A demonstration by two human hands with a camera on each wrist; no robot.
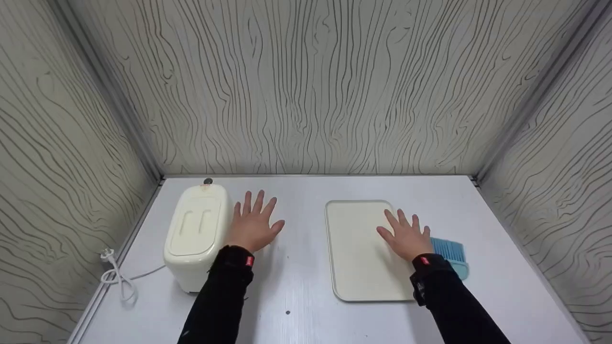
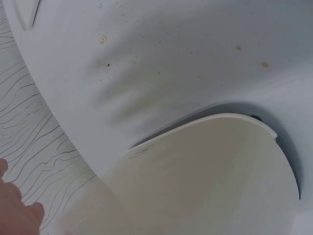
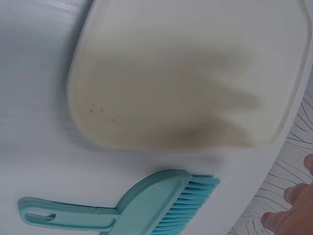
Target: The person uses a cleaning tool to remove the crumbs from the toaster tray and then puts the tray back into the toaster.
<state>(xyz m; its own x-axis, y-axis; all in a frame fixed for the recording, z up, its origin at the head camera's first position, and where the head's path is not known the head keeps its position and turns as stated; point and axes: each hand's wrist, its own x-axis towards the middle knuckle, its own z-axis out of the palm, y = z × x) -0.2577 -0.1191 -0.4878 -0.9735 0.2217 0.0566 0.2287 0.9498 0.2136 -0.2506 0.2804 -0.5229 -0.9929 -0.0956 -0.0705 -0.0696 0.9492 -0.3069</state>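
Observation:
My left hand (image 1: 252,228) is held with fingers spread just right of a cream toaster (image 1: 178,267). The toaster's lid (image 1: 195,224) is on and has two long recesses. In the left wrist view, the toaster's side (image 2: 210,171) fills the lower part and some fingers (image 2: 22,208) show at the lower left. Over the right part of a cream tray (image 1: 356,253) hovers my right hand (image 1: 407,240), fingers spread, holding nothing; its shadow falls on the tray. A turquoise brush (image 3: 146,208) lies beside the tray, partly hidden by the right arm in the head view.
Brown crumbs (image 2: 264,64) dot the white table (image 1: 296,286), and a few specks (image 3: 91,111) lie on the tray. A white power cord with a plug (image 1: 109,255) lies left of the toaster. Wood-patterned walls (image 1: 306,95) enclose the table at the back and both sides.

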